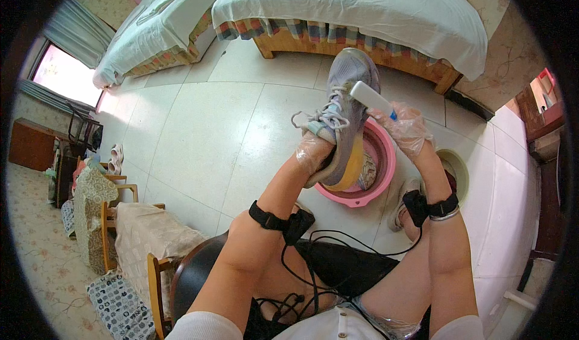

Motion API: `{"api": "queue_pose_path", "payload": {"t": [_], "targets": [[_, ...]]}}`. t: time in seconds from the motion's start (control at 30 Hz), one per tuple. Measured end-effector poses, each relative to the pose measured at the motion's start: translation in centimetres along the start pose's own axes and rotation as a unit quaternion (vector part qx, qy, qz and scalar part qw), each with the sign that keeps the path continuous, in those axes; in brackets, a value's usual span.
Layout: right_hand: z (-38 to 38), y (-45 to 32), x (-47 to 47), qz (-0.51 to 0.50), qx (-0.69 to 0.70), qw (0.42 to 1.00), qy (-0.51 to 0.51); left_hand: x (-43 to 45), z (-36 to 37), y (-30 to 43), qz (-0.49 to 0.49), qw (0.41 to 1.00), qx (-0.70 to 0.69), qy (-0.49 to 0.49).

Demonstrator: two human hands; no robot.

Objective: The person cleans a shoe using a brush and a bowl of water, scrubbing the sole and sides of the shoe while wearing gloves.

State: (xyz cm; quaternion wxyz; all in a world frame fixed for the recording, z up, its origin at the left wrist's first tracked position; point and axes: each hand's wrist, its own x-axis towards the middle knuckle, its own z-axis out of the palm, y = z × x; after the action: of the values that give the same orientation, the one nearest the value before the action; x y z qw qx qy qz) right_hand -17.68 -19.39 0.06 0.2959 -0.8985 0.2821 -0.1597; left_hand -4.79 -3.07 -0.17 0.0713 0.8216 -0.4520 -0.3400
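Note:
A grey lace-up sneaker [350, 96] with a yellow patch low on its side is held up in front of me, toe pointing away. My left hand [315, 149], in a clear plastic glove, is pushed into its collar, so the fingers are hidden inside. In my right hand [405, 125], also gloved, is a white-backed brush [373, 98] with a blue part near the grip. The brush head lies against the sneaker's side by the laces; its bristles face away from view. Beneath the sneaker stands a pink plastic basin [384, 177] with a patterned item [367, 172] in it.
A pale green tub [459, 172] with something dark inside sits right of my right forearm. Black cables [344, 236] run between the wrist straps across my lap. Beds with white covers [353, 5] stand ahead; a cloth-covered chair [149, 231] is at the left.

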Motion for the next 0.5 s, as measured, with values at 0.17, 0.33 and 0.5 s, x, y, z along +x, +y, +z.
{"api": "queue_pose_path", "payload": {"t": [0.17,0.33,0.5], "targets": [[0.4,-0.1,0.1,-0.064,-0.025,0.991,0.114,0.3,1.0,-1.6,0.094,0.937,-0.328,0.070],[-0.6,-0.9,0.6,-0.041,0.026,0.989,0.138,1.5,2.4,-3.4,0.110,0.867,-0.473,0.114],[0.7,1.2,1.0,-0.051,0.160,0.983,0.078,2.8,2.6,-3.8,0.105,0.829,-0.548,0.040]]}}
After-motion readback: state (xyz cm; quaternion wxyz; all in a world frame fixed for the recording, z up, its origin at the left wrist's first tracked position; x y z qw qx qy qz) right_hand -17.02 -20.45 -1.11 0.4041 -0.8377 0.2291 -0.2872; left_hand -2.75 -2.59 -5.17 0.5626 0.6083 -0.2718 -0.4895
